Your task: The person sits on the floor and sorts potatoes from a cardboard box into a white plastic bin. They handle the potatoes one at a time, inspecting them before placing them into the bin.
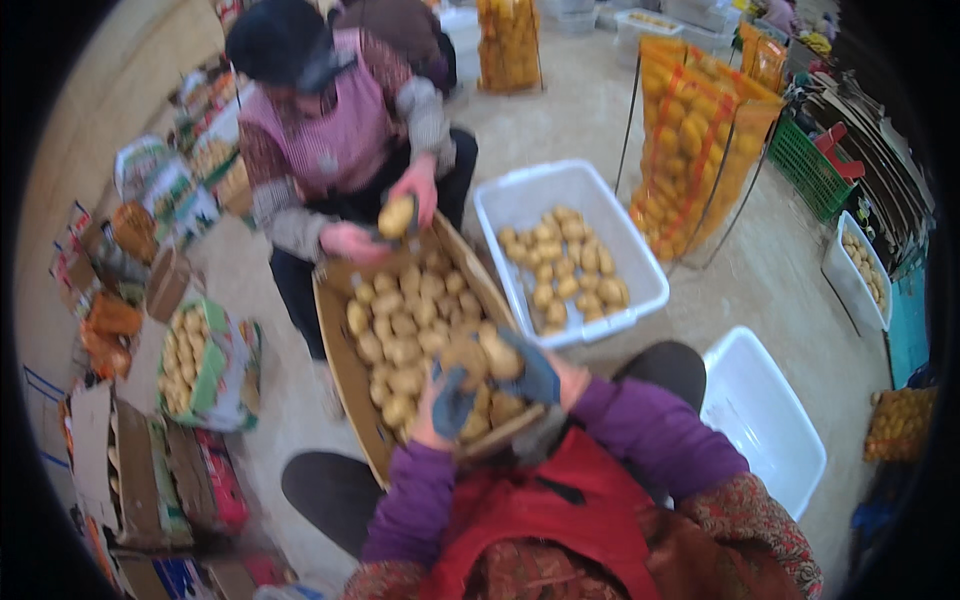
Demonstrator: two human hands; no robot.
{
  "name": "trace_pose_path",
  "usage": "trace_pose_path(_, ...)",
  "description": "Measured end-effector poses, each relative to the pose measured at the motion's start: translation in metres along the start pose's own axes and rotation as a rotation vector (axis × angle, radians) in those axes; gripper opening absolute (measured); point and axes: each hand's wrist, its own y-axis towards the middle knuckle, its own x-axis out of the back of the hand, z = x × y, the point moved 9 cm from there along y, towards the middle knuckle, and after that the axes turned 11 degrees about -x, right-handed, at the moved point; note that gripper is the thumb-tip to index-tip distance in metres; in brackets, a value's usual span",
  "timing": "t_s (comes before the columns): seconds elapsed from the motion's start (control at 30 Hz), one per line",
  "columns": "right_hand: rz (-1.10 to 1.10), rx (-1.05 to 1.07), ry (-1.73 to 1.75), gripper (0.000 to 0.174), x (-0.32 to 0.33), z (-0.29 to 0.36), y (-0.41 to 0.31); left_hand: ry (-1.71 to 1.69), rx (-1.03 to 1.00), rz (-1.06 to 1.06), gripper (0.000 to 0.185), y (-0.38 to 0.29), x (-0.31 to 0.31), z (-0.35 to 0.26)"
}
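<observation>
A cardboard box (341, 330) of potatoes lies in front of me, between my knees and a co-worker. Over its near end my left hand (448, 401), in a blue-grey glove, is closed on a potato (463, 361). My right hand (534, 371), gloved alike, grips another potato (500, 354) right beside it. The two hands are close together. Across the box the co-worker (330, 127) holds a potato (396, 217) in both hands. A white plastic tub (652, 296) with loose potatoes on its bottom stands just right of the box.
Another white tub (765, 420) sits by my right knee. Behind, a mesh sack (686, 142) full of potatoes hangs on a metal frame. A green-edged carton (214, 367) of potatoes stands at left, above opened cardboard boxes (135, 480). A green crate (806, 169) is at far right.
</observation>
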Motion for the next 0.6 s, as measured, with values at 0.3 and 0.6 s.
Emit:
trace_pose_path(0.3, -0.269, 0.73, -0.764, 0.037, -0.003, 0.071, -0.032, -0.309, 0.208, -0.223, 0.039, -0.008, 0.012, 0.027)
trace_pose_path(0.6, -0.376, 0.609, -1.005, 0.028, -0.026, 0.073, -0.028, -0.282, 0.474, 0.045, 0.05, -0.018, -0.013, 0.056)
